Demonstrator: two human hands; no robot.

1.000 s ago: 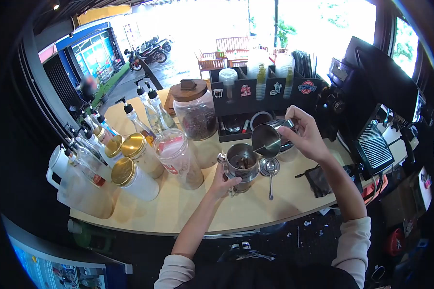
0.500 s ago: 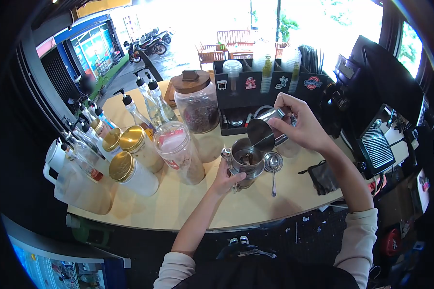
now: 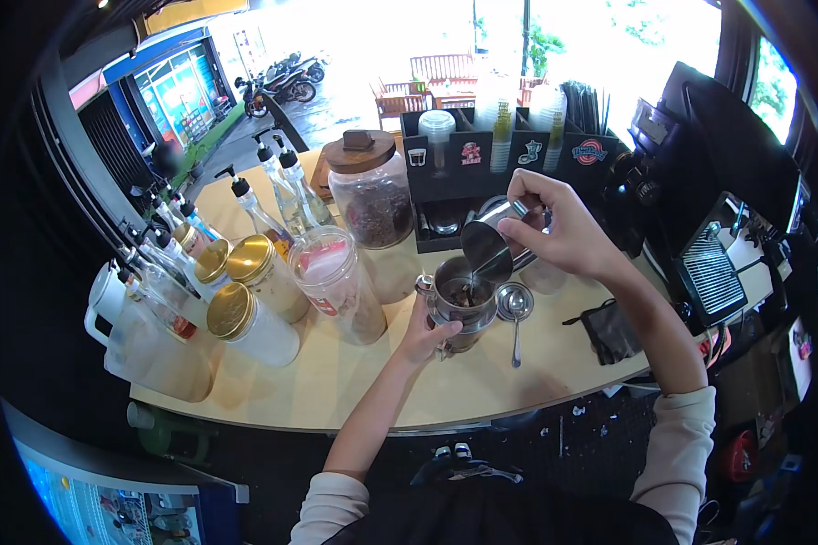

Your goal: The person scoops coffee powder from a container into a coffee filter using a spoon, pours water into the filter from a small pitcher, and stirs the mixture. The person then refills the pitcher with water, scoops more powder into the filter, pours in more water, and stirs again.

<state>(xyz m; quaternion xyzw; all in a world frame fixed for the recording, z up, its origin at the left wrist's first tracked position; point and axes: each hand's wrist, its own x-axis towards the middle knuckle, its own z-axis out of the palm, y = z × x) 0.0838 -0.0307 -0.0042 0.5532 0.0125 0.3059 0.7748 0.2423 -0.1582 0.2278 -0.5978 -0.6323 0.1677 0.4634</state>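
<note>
Metal pitcher: While we tip it (image 3: pixel 489 243) at one o'clock of the filter cup (twelve points away from us), a thin bright streak runs from its lip.
Right hand: ours (image 3: pixel 568 227), curled shut around the pitcher's handle side, thumb near the rim.
Metal filter cup: upright in front of us (image 3: pixel 465 313), dark bits inside.
Left hand: ours (image 3: pixel 423 340), partly closed on the cup's left side, thumb across its front; we cannot see every fingertip.
Spoon: just beside the cup (image 3: pixel 517 341), at about four o'clock.
Black pouch: farther out on the counter (image 3: pixel 612 332), between three and four.
Tall canister: nine o'clock (image 3: pixel 341 295), its red label too small for us to read.
Wood-lidded jar: between ten and eleven (image 3: pixel 373 202), dark contents.
Black organizer: between twelve and one (image 3: pixel 436 193), bearing four stickers: a cup, a red figure with tiny lettering, a drink-gear icon, and a round red-and-blue badge whose script we cannot make out.
</note>
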